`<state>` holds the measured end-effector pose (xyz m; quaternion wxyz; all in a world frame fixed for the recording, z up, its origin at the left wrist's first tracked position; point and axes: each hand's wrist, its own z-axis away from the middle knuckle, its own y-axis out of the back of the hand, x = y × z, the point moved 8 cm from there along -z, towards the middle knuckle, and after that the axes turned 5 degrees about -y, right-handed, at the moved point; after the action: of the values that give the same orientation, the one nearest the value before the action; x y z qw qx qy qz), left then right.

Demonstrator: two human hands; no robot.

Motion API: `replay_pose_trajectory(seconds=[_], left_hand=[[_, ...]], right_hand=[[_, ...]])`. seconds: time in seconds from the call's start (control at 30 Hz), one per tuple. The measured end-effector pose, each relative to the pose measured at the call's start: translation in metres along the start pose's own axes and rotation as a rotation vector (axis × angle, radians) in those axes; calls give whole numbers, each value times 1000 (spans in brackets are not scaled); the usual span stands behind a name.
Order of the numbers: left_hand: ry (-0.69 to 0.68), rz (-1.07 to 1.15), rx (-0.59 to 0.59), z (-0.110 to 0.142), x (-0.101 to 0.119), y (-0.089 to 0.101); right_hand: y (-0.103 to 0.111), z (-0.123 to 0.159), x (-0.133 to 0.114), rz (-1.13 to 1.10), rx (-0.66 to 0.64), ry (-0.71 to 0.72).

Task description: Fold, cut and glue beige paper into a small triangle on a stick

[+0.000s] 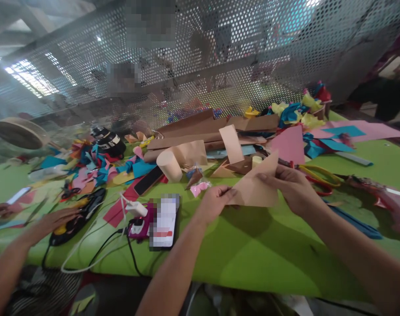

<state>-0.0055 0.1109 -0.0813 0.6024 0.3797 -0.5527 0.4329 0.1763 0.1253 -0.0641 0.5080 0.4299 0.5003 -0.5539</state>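
Between my hands, above the green tabletop [239, 254], is a piece of tan paper [257, 186]. My left hand [214, 202] pinches its lower left corner, while my right hand [290, 184] grips its right edge near the top with thumb and fingers. Behind it lie a rolled sheet of tan paper [170, 166] and another tan strip [232, 144]. A small pink piece [199, 188] rests just beyond my left hand. Scissors with yellow and red handles [320, 175] lie right behind my right hand.
A lit phone [166, 221] and a magenta power socket [142, 224] with cables sit to the left. Farther left, another person's hand [59, 219] rests by a black power strip [84, 215]. Coloured scraps [88, 171] and brown cardboard [189, 129] line the back, before a perforated metal screen [193, 57].
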Motion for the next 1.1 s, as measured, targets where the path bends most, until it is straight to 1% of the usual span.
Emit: replay_pose_trajectory(seconds=[0.17,0.27,0.4,0.53,0.63,0.73,0.8,0.87,0.97,1.1], left_hand=[[-55,-6,148,-2,4,14],[-92,-70,223,0,9,22],[-168,-263,276,3,20,26],[-196,-293,271,3,21,24],[-210,-296,267,2,20,22],[-191,-303,242,0,15,19],[-193,-353,253,1,14,19],[-231,-427,280,2,17,19],[-285,-493,285,6,23,16],[-282,-536,286,9,26,12]], right_hand=[[17,0,-11,42,172,158],[22,-1,-11,66,220,168],[18,-2,-8,99,194,134],[12,0,-10,105,157,132],[3,2,-11,122,91,113],[-7,3,-5,115,3,34],[-13,5,-1,106,-46,-8],[-18,7,1,116,-81,-14],[-22,10,2,145,-95,-5],[-25,13,5,132,-92,-36]])
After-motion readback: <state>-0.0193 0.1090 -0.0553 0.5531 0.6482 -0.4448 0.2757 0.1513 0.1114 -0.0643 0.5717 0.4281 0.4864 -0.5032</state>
